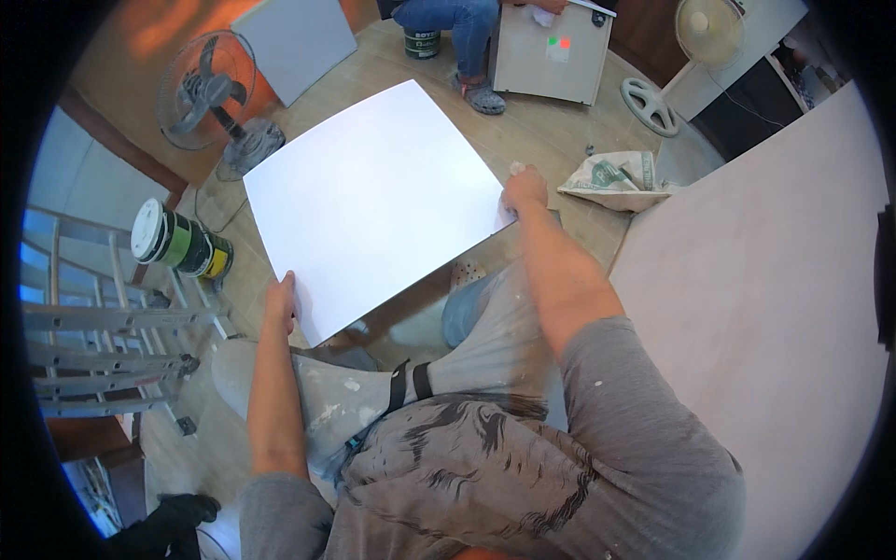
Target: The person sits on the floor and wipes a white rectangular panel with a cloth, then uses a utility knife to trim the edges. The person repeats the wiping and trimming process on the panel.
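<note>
A large white panel (373,205) is held tilted above my legs, in front of me. My left hand (283,303) grips its lower left side, thumb along the edge. My right hand (527,191) is closed at the panel's right edge, with a small whitish crumpled item, possibly a cloth, showing at its fingertips. The underside of the panel is hidden. Just right of that hand, a pale printed sack (607,194) lies on the tiled floor.
Aluminium ladders (121,315) and a lidded bucket (191,245) are at left, a fan (247,140) and leaning board (303,51) beyond. A seated person (467,37) beside a white cabinet (546,75) is ahead. A large pale board (747,327) fills the right; another fan (709,28) stands behind.
</note>
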Tool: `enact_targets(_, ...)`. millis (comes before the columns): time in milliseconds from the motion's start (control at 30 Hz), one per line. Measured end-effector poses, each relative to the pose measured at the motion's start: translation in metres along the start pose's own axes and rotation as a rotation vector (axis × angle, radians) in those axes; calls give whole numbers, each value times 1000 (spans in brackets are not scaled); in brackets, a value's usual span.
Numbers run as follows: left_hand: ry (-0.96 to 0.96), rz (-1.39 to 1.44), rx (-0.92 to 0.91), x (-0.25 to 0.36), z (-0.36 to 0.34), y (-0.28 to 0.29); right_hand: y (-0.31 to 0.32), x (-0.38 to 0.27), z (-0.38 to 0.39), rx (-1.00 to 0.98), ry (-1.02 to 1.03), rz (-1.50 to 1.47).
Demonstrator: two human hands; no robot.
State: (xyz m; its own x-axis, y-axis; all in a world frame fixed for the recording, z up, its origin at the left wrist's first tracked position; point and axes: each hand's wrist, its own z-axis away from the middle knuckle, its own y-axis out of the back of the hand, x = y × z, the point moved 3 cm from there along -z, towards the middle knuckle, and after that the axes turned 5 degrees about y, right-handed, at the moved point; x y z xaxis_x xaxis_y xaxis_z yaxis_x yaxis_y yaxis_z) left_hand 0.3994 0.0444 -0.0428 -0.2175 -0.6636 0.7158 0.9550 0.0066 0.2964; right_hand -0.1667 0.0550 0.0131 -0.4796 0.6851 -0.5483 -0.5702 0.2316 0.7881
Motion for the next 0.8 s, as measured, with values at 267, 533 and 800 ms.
enact_targets(267,-143,204,94,-12,-53,14,-4,-1,-24,-513,326,-38)
enact_targets(533,-171,169,217,-2,-65,40,15,-78,32,-156,494,-92)
enact_targets(800,-420,-57,351,15,-26,51,47,-102,59,-405,861,-305)
